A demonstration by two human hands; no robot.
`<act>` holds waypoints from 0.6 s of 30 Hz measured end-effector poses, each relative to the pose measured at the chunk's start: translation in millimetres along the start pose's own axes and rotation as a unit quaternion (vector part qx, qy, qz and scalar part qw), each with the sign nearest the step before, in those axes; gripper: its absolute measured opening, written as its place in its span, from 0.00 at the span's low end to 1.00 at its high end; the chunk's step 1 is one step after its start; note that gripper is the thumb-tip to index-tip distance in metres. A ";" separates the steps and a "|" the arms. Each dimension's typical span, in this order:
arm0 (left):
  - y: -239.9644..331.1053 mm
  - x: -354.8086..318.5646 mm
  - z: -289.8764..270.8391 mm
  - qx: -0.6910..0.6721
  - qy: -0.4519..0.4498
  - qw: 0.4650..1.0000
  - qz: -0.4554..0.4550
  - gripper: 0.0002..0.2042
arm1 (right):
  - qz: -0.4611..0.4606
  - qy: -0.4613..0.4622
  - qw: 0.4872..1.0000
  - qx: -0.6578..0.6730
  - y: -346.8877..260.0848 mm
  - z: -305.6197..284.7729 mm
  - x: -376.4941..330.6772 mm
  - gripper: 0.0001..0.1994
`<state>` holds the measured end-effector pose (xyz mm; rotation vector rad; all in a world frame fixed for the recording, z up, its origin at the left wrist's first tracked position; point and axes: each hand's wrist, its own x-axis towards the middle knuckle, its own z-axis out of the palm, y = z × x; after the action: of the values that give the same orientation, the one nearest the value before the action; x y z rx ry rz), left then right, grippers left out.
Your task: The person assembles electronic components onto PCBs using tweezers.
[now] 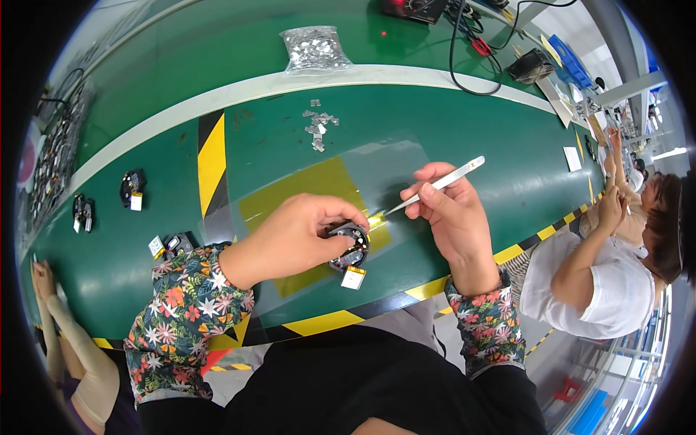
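My left hand [293, 235] grips a small round black electronic device [357, 254] with its inner parts exposed. A flat white battery-like pouch [353, 278] with a yellow edge hangs from its near side. My right hand [457, 217] pinches white tweezers [453, 176], whose thin tips point down and left, a short way from the device. Whether the tips hold anything is too small to tell. Beneath the hands lies a yellow translucent sheet [290, 190] on the green table [406, 116].
Small silver metal pieces [317, 129] lie scattered beyond my hands. A clear bag of similar pieces [315, 49] rests past the white ledge [246, 88]. More black devices [133, 190] are at left. Co-workers sit on both sides; cables [471, 43] lie at far right.
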<state>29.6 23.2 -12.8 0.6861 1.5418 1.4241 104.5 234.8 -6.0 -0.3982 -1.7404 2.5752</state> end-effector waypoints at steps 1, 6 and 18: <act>0.4 -0.5 -0.2 -0.018 -0.003 1.000 -0.004 0.12 | 0.001 -0.003 1.000 0.000 1.1 1.6 0.4 0.08; 1.2 -0.9 -3.5 -0.023 -0.020 0.999 -0.017 0.14 | -0.007 -0.053 0.998 -0.037 4.2 12.5 3.2 0.09; 4.9 -0.9 -4.4 -0.036 -0.040 0.998 -0.031 0.15 | 0.006 -0.089 0.994 -0.067 5.0 15.8 7.3 0.08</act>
<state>25.3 21.3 -8.1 0.6404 1.4317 1.3829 94.7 219.5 -6.5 -0.1856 -1.9800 2.5835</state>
